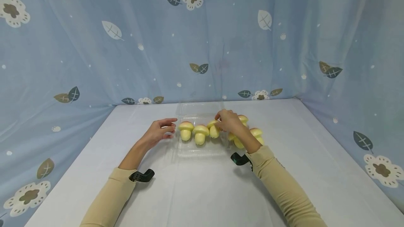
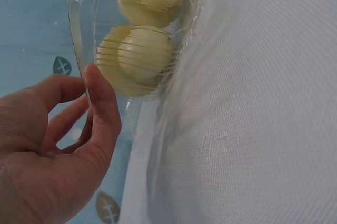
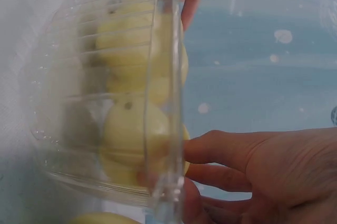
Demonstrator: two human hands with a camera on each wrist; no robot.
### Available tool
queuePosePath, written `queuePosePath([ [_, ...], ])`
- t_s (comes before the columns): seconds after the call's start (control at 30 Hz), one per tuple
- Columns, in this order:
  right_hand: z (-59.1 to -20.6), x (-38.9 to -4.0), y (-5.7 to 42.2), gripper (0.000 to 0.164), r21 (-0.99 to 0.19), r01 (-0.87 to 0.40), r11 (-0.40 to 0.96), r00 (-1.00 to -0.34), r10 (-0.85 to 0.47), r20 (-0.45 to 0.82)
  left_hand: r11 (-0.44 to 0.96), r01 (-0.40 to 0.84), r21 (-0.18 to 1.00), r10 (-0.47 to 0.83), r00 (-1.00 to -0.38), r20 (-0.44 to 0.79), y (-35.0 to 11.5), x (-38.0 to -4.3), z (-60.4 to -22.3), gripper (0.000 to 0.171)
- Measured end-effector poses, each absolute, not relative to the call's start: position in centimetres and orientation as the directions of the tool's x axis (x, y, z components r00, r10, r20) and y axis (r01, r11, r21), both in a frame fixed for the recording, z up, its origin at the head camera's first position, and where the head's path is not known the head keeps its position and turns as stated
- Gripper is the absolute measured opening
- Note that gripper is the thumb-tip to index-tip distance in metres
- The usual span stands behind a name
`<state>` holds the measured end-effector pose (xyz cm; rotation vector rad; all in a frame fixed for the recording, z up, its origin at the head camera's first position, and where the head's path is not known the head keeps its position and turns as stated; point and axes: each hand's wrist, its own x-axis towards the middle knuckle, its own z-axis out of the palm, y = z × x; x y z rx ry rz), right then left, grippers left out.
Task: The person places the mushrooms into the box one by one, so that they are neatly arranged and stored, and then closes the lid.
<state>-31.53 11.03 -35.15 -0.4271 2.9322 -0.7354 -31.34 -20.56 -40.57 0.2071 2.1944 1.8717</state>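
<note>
1. Third mushroom-shaped piece [image 1: 214,132] from the left sat inside the clear container [image 1: 190,148], near its right wall. Long axis ran roughly front to back: cap away from the person, stem toward them. Couldn't tell if it lay flat or leaned.
2. Right hand [image 1: 231,121] was the nearer one by far, coming in over the right wall, so the piece lay just left of its fingertips. Thumb and fingers were bent in close and pinched the cap end; stem stuck out free. Couldn't tell how firm the hold was.
3. Middle piece [image 1: 200,135] and left piece [image 1: 185,130] filled the rest of the row, stems also toward the person. The middle one was right beside the third, so side room on the left looked tight to me.
4. Left hand [image 1: 159,131] was at the opposite end, nearly closed, thumb and index pinching the container's left rim. It had no piece.
5. More yellow pieces [image 1: 256,133] lay outside, right of the container, partly hidden by the right forearm.
6. All of it stood on the white table [image 1: 202,192].
</note>
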Motion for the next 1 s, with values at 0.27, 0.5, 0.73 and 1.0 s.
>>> queuePosePath([
  [0.27,-35.14,-31.31,11.05,0.037,-0.481,-0.246,0.842,-0.957,-0.29,-0.017,0.177,-0.044,0.983,0.264,-0.96,-0.091,-20.44,-31.2,-40.62,0.051],
  [0.5,-34.91,-31.19,10.99,0.036,-0.471,-0.255,0.845,-0.954,-0.298,-0.017,0.18,-0.043,0.983,0.259,-0.962,-0.089,-20.47,-31.35,-40.71,0.052],
  [0.73,-34.92,-31.1,10.71,0.039,-0.427,-0.299,0.854,-0.941,-0.337,-0.015,0.179,-0.038,0.983,0.259,-0.962,-0.084,-20.42,-31.18,-40.67,0.052],
  [1.0,-34.86,-31.08,10.66,0.041,-0.421,-0.298,0.857,-0.942,-0.335,-0.014,0.184,-0.029,0.983,0.262,-0.962,-0.078,-20.38,-30.92,-40.32,0.053],
])
